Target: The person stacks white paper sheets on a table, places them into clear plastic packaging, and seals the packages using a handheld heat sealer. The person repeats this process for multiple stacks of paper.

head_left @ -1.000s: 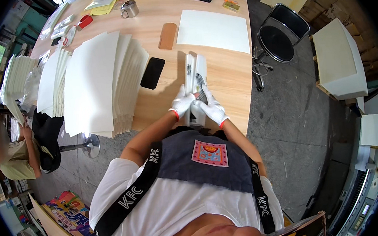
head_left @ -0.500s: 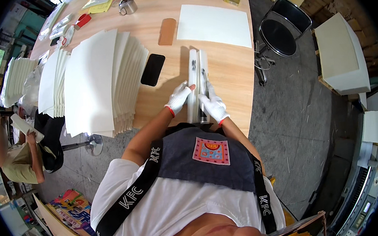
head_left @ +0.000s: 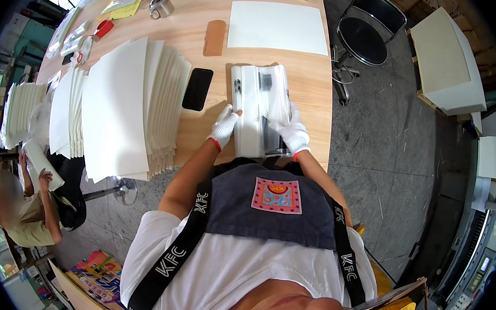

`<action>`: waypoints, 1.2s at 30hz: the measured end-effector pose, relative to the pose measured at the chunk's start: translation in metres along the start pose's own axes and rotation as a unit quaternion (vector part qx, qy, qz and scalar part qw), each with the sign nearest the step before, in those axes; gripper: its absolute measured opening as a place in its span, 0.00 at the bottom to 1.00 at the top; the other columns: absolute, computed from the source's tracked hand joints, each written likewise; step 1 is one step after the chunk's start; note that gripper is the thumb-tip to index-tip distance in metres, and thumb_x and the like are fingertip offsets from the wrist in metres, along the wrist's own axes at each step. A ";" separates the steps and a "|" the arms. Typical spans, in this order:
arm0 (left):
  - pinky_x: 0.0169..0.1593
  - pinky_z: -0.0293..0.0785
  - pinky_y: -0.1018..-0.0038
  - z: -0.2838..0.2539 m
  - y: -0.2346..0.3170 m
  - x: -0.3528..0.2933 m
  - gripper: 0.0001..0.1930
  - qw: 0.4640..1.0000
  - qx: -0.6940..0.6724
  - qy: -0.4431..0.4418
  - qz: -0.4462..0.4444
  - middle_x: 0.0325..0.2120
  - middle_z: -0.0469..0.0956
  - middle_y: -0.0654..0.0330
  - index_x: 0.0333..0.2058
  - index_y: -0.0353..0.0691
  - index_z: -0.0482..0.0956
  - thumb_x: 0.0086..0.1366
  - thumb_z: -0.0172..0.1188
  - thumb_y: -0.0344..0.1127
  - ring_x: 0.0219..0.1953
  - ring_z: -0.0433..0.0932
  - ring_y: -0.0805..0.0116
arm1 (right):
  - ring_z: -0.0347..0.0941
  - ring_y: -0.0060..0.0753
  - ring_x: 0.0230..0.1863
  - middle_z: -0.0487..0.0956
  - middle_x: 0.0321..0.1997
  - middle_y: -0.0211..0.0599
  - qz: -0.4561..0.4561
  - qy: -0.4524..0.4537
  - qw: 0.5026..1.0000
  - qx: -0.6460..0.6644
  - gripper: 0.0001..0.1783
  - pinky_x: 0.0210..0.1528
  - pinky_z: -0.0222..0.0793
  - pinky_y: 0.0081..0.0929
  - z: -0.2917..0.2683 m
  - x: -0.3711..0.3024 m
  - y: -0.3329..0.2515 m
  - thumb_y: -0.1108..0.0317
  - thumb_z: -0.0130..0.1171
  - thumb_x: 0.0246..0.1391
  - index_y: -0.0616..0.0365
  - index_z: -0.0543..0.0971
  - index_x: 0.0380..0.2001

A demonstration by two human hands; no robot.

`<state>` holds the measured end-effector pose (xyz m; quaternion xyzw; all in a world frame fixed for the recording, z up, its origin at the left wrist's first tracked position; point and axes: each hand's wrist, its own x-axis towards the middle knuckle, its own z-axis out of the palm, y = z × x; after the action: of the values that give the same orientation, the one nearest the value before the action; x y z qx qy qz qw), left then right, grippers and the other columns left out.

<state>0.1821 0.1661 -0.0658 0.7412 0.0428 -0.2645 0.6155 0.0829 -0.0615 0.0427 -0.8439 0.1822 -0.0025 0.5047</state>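
On the table before me lies a stack of clear, glossy plastic bags [head_left: 249, 117] with dark print, its two parts spread flat side by side. My left hand [head_left: 223, 126], in a white glove with a red cuff, rests at the stack's left edge, its thumb touching it and its fingers stretched out. My right hand [head_left: 294, 132], gloved alike, holds the right edge, thumb over the top and fingers along the outer side. A black phone [head_left: 198, 89] lies to the left of the stack, and a large white sheet [head_left: 276, 27] beyond it.
Tall piles of white sheets [head_left: 117, 113] stand on the left of the table [head_left: 197, 141]. Farther back are a brown card [head_left: 214, 38], a metal cup [head_left: 161, 7] and a tape roll [head_left: 102, 29]. A seated person [head_left: 31, 213] is at left; a black chair [head_left: 362, 38] stands at right.
The stack, two narrow upright strips before, now lies spread wide and flat. My left hand has moved slightly left, my right hand slightly right.
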 end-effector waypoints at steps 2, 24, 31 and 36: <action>0.57 0.68 0.69 -0.002 -0.011 0.006 0.24 0.993 -0.109 -0.040 -0.006 0.53 0.73 0.56 0.61 0.34 0.65 0.74 0.48 0.44 0.53 0.72 0.67 | 0.60 0.53 0.66 0.65 0.66 0.54 -0.100 0.039 0.980 -0.165 0.38 0.68 0.53 0.43 0.001 -0.008 -0.014 0.55 0.68 0.48 0.54 0.68 0.61; 0.51 0.76 0.67 0.013 0.002 -0.011 0.20 0.880 -0.437 -0.172 -0.063 0.46 0.79 0.53 0.56 0.33 0.70 0.74 0.47 0.41 0.44 0.79 0.64 | 0.80 0.45 0.36 0.82 0.33 0.50 0.109 -0.168 0.976 -0.088 0.33 0.43 0.73 0.38 0.035 0.030 -0.075 0.44 0.58 0.49 0.66 0.78 0.43; 0.55 0.73 0.71 0.017 -0.007 -0.005 0.18 0.916 -0.368 -0.156 -0.016 0.48 0.77 0.55 0.56 0.32 0.71 0.74 0.48 0.37 0.48 0.77 0.66 | 0.79 0.37 0.38 0.81 0.37 0.44 0.218 -0.164 0.940 0.206 0.20 0.39 0.74 0.33 0.029 0.053 -0.006 0.66 0.58 0.50 0.68 0.78 0.44; 0.56 0.73 0.71 0.019 -0.013 -0.008 0.17 0.868 -0.460 -0.184 -0.003 0.49 0.77 0.56 0.54 0.32 0.72 0.73 0.49 0.37 0.50 0.76 0.67 | 0.78 0.35 0.40 0.79 0.41 0.40 0.265 -0.217 0.891 0.299 0.21 0.44 0.76 0.33 0.026 0.051 -0.010 0.63 0.64 0.53 0.65 0.77 0.47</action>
<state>0.1641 0.1534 -0.0757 0.3117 0.0482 -0.3484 0.8827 0.1386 -0.0506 0.0294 -0.5531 0.2753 0.2602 0.7420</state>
